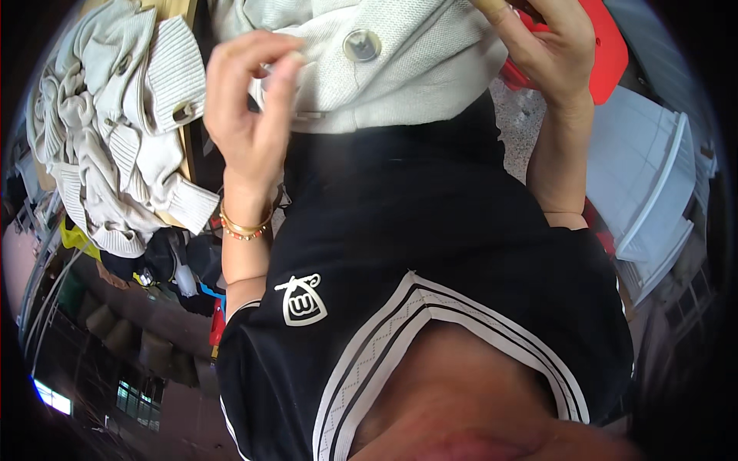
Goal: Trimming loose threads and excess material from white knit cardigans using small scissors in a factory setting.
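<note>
A cream knitted garment (400, 92) lies bunched across my lap, with a large, round, shiny button (361, 46) on its front. A fine loose thread seems to hang below the button. Just left of the button is my left hand (250, 107), its thumb and forefinger tips brought together in a pinch. Whatever sits between those tips is too small to make out. My right hand (550, 54) is raised at the top right beyond the garment, its fingers bent inward. The upper edge cuts off its fingertips, so anything they hold is hidden.
Several more cream knitted garments (108, 115) are heaped on a wooden table (187, 157) at my left. A red plastic piece (611, 54), perhaps a seat, is beyond my right hand. White plastic panels or bins (634, 154) stand on the right. Dark bags (173, 261) lie below the heap.
</note>
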